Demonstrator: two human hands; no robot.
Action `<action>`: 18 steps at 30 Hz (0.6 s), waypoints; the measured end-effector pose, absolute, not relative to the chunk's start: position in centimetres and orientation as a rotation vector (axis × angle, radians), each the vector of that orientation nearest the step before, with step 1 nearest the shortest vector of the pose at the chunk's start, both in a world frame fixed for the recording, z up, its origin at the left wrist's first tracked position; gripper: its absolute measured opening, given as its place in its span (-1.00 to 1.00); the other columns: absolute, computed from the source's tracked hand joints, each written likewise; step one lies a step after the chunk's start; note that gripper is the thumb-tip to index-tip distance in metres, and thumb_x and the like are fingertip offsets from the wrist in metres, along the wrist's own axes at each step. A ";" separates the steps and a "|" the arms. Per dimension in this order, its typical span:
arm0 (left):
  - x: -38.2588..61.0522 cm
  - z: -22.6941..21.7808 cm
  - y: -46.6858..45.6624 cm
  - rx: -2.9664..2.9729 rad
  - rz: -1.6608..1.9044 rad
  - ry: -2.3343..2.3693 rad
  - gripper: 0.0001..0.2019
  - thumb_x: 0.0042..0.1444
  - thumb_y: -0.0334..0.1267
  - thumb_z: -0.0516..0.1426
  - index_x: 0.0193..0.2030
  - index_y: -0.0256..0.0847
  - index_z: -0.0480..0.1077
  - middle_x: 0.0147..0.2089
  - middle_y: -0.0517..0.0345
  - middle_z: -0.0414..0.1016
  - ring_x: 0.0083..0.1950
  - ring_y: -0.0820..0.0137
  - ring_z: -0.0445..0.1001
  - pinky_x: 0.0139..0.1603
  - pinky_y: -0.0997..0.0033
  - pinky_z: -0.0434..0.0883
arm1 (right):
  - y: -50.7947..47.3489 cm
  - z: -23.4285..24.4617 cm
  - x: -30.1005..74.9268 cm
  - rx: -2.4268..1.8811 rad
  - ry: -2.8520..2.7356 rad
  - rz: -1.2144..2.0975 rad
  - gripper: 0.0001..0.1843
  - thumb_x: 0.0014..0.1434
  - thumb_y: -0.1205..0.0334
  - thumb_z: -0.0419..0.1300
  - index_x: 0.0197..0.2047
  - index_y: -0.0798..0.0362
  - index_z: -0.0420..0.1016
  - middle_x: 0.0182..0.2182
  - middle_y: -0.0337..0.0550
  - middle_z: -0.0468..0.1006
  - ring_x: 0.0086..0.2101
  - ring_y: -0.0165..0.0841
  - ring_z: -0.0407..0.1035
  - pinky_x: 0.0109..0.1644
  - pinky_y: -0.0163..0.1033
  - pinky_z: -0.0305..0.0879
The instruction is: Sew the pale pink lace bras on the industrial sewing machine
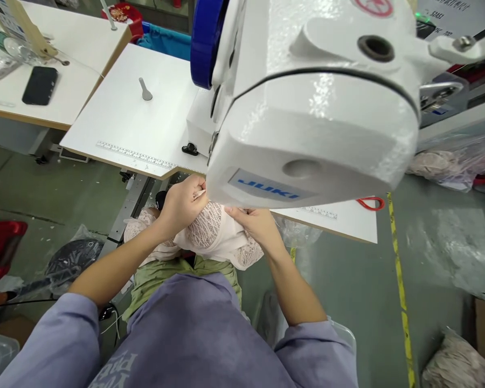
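Observation:
A pale pink lace bra lies over my lap and reaches up to the table edge under the sewing machine head. My left hand is closed, its thumb and fingers pinching the upper left edge of the fabric close to the machine. On the other side my right hand grips the fabric between thumb and fingers. The machine head hides the needle, the presser foot and part of the cloth's upper edge.
The white sewing table carries a clear ruler and a small grey tool. Red-handled scissors lie at its right end. A phone rests on the neighbouring table. Bagged fabric sits on the floor at right.

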State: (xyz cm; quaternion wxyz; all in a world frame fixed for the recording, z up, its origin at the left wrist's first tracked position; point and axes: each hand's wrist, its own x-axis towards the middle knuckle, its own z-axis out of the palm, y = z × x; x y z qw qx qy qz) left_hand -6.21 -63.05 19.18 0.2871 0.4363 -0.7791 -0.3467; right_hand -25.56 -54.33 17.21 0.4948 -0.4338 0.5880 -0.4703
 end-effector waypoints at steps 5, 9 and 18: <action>-6.5 18.9 -63.3 1.160 -0.909 -2.084 -0.89 0.12 -0.36 0.10 -0.25 -0.16 0.44 -0.47 0.22 0.48 -0.41 0.33 0.45 -0.13 0.28 0.44 | -54.4 17.5 -25.8 -1.066 1.458 -1.103 -0.59 0.07 -0.13 0.42 -0.11 -0.04 0.68 -0.08 -0.14 0.69 0.04 -0.05 0.50 0.20 0.01 0.35; -6.6 18.9 -63.3 1.166 -0.879 -2.107 -0.89 0.12 -0.35 0.11 -0.24 -0.17 0.44 -0.41 0.20 0.53 -0.40 0.33 0.47 -0.15 0.29 0.44 | -54.3 16.5 -25.9 -1.091 1.440 -1.125 -0.63 0.10 -0.10 0.41 -0.10 -0.07 0.69 -0.12 -0.16 0.69 0.04 -0.05 0.50 0.20 0.02 0.34; -3.9 18.1 -63.4 1.283 -0.853 -2.146 -0.78 0.24 -0.19 0.13 -0.04 -0.22 0.44 -0.34 0.08 0.54 -0.31 0.29 0.50 -0.27 0.37 0.42 | -54.2 16.6 -25.6 -1.071 1.533 -1.070 -0.46 0.06 -0.26 0.35 -0.56 0.00 0.33 -0.58 -0.27 0.36 -0.43 -0.35 0.31 -0.34 -0.27 0.24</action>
